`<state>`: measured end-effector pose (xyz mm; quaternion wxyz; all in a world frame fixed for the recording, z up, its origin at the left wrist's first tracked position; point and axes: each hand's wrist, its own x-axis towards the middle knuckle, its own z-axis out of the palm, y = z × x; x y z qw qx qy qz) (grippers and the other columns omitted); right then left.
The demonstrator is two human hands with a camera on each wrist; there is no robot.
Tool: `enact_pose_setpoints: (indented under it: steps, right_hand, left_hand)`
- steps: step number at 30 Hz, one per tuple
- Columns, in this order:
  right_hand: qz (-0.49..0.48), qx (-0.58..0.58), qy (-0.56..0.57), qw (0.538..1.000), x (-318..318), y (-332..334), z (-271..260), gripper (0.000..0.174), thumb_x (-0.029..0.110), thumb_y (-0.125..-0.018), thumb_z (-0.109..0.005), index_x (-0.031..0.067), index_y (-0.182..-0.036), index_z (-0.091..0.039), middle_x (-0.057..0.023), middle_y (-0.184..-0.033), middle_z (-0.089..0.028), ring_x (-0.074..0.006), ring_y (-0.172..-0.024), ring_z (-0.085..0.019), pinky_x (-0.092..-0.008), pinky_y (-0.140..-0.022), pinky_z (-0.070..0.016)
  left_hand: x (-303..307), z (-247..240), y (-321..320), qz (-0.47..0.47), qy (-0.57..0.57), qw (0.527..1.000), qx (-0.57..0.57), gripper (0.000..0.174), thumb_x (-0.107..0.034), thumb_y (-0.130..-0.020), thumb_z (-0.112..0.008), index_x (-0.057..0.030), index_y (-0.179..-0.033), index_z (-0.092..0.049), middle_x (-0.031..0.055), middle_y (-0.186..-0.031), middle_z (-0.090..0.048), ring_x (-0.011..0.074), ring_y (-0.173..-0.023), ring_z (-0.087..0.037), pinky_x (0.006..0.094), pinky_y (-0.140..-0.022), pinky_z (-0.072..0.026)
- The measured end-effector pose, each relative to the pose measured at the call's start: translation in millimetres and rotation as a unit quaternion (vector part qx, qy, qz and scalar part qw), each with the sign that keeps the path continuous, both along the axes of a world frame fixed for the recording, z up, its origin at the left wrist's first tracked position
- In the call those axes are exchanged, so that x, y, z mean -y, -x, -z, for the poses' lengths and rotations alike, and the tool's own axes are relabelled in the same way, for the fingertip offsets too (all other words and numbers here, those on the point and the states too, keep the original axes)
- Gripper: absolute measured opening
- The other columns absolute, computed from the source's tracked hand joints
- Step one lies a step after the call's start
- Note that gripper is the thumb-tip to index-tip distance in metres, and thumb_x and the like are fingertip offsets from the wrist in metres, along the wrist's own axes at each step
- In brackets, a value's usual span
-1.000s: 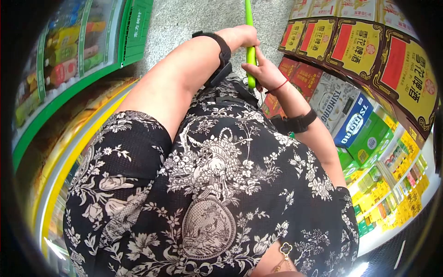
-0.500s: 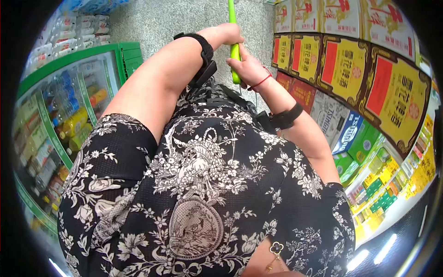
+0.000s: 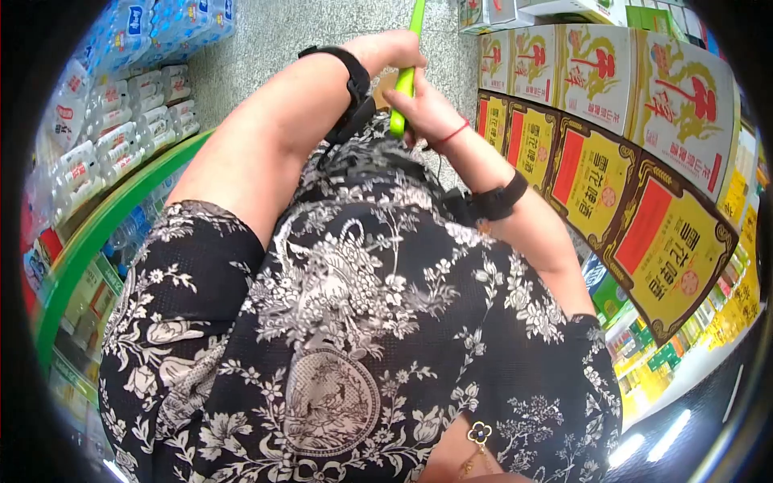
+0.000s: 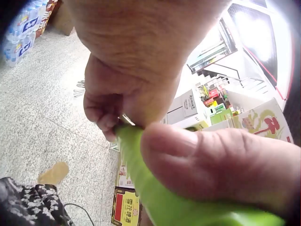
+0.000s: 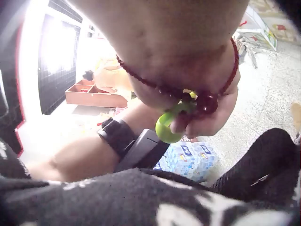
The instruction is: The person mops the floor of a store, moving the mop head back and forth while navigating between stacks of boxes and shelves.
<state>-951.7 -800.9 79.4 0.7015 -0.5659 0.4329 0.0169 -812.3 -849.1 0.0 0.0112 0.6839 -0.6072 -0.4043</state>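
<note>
Both hands grip a long bright green handle [image 3: 404, 87] that points forward over the floor. My left hand [image 3: 396, 50] is wrapped round it farther up. In the left wrist view its curled fingers [image 4: 106, 101] show beyond the handle's ribbed surface. Closer to the body, my right hand [image 3: 432, 111] grips the handle near its rounded lower end, with the thumb laid along it. A red bracelet [image 3: 455, 131] circles that wrist. From the right wrist, the green end [image 5: 169, 128] sticks out of the fist. The handle's far end is out of view.
Stacked beer cartons [image 3: 592, 173] line the right side close to the right arm. On the left stand packs of bottled water [image 3: 173, 24] and a green-edged cooler [image 3: 84, 258]. Speckled floor [image 3: 274, 40] lies ahead, with a tan shoe [image 4: 54, 173] on it.
The body has moved forward along the aisle: the cooler has slid back and water packs have come up on the left. Both hands keep their grip on the green handle.
</note>
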Motion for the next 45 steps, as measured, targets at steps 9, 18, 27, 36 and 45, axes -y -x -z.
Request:
enact_pose_setpoints:
  steps: [9,18,27,36,45]
  right_hand:
    - [0.010,0.014,-0.026,1.000,92.2,-65.8,-50.4,0.037,0.024,-0.083,-0.055,0.0019,-0.105,-0.035,-0.0056,-0.062,-0.051,-0.0109,-0.037,-0.048,-0.0229,-0.032,-0.0407]
    - [0.025,0.030,-0.044,0.998,137.0,-66.7,-66.0,0.037,0.025,-0.083,-0.056,0.0038,-0.106,-0.036,-0.0043,-0.064,-0.049,-0.0103,-0.038,-0.047,-0.0224,-0.033,-0.0403]
    - [0.025,0.024,-0.016,0.999,177.9,-89.8,-74.8,0.034,0.029,-0.082,-0.058,0.0054,-0.100,-0.042,-0.0030,-0.065,-0.050,-0.0094,-0.039,-0.047,-0.0207,-0.035,-0.0406]
    - [0.039,0.052,-0.022,0.998,187.0,-132.0,-83.0,0.033,0.027,-0.082,-0.056,0.0069,-0.102,-0.041,-0.0030,-0.064,-0.049,-0.0093,-0.041,-0.046,-0.0211,-0.035,-0.0413]
    - [0.064,0.064,-0.042,0.995,147.0,-126.3,-72.9,0.040,0.024,-0.082,-0.056,0.0085,-0.112,-0.035,-0.0051,-0.064,-0.048,-0.0106,-0.039,-0.045,-0.0230,-0.034,-0.0408]
  left_hand:
    - [96.6,-36.3,-64.4,-0.066,-0.041,0.996,-0.033,0.052,-0.031,-0.070,-0.063,0.0018,-0.109,-0.053,0.0194,-0.096,-0.060,0.0286,-0.089,-0.058,0.0354,-0.078,-0.0453]
    - [135.9,-54.3,-71.7,-0.111,-0.059,0.988,-0.087,0.054,-0.032,-0.071,-0.062,0.0007,-0.112,-0.051,0.0140,-0.084,-0.060,0.0215,-0.073,-0.057,0.0326,-0.062,-0.0464]
    - [180.7,-59.6,-96.7,-0.119,-0.014,0.989,-0.089,0.049,-0.033,-0.069,-0.063,0.0018,-0.103,-0.054,0.0089,-0.070,-0.057,0.0164,-0.052,-0.052,0.0296,-0.042,-0.0413]
    - [194.3,-75.2,-144.3,-0.106,-0.026,0.992,-0.063,0.046,-0.031,-0.068,-0.061,0.0014,-0.100,-0.056,0.0090,-0.069,-0.057,0.0179,-0.053,-0.053,0.0308,-0.044,-0.0418]
    - [155.0,-66.2,-136.9,-0.086,-0.006,0.995,-0.055,0.046,-0.035,-0.065,-0.061,0.0024,-0.093,-0.057,0.0120,-0.069,-0.058,0.0216,-0.053,-0.055,0.0327,-0.047,-0.0438]
